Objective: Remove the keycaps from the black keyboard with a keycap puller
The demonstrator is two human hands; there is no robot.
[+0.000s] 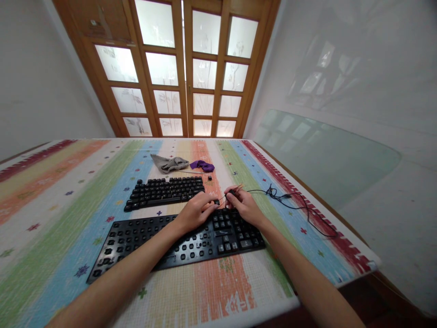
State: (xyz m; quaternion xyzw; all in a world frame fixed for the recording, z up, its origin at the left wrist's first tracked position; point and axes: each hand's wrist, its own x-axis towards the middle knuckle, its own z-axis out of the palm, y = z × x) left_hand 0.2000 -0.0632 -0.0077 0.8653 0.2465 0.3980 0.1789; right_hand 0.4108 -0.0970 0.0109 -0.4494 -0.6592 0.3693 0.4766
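One black keyboard (194, 246), partly stripped of keycaps, lies low-centre in the frame, its long axis rising gently from lower left to right, number pad at the right end. Above it, the left hand (198, 212) and right hand (244, 205) each pinch a small dark piece. The striped, cloth-covered counter (160, 291) spreads around; glazed wooden doors (162, 68) fill the top centre, between pale walls (30, 68).

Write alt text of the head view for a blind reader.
A person's left hand and right hand work over a black keyboard missing many keys, the right holding a small dark piece. Beyond lie rows of keycaps, a grey cloth and a purple cloth; a cable trails right.
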